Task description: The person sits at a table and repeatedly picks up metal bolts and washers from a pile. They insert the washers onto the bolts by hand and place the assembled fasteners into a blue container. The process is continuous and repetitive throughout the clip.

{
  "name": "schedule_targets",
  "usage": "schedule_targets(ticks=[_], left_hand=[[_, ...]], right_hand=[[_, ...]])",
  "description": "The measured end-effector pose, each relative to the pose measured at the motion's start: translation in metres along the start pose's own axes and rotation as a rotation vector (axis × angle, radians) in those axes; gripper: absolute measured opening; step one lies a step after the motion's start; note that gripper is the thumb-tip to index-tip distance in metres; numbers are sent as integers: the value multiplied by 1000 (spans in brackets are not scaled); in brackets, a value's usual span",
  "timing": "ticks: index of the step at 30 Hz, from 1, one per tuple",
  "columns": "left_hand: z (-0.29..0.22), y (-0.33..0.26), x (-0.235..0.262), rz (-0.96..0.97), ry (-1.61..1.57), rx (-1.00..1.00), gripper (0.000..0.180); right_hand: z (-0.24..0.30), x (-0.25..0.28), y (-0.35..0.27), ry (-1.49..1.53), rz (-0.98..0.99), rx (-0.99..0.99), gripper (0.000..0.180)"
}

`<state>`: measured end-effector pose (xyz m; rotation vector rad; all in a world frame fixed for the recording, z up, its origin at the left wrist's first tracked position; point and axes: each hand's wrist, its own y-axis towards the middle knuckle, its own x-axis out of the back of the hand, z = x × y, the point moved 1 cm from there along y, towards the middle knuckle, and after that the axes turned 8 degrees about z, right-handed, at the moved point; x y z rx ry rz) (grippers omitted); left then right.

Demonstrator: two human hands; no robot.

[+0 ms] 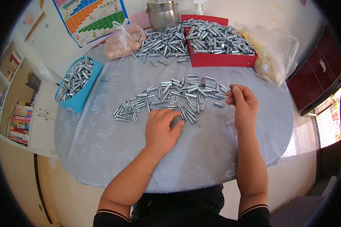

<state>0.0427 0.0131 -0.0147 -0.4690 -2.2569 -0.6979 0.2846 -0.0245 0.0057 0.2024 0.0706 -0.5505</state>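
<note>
A red tray point(219, 59) at the far side of the table is heaped with short silver metal sleeves, and more of them spill in a pile point(163, 43) just to its left. A blue box point(80, 99) near the left edge, tilted, holds another load of the same shiny parts. Behind the pile stands a steel pot point(162, 14) with a lid; a knotted clear bag point(123, 41) of pale brownish pieces lies to its left, and a bigger crumpled clear bag point(273, 53) sits right of the tray. The round table point(102, 143) wears a smooth pale blue cloth with a faint flower pattern. Spread across its middle is a loose scatter of sleeves point(178, 96), thin cylinders mixed with small ring washers. The left hand point(161, 130) rests on the cloth at the near edge of the scatter, fingers curled around a dull grey sleeve point(175, 122). The right hand point(241, 101) is raised at the scatter's right end, fingertips drawn together; whether it pinches anything cannot be told. A bright chart point(91, 17) hangs on the white wall, a white shelf point(15, 113) with books stands at left, and a dark red cabinet point(316, 72) at right.
</note>
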Motion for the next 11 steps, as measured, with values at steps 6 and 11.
schedule_targets(ticks=[6,11], left_hand=[[-6,5,-4,88,173,61,36],[-16,13,-1,194,269,186,38]], right_hand=[[5,15,4,-496,143,-3,16],[2,19,1,-956,309,27,14]])
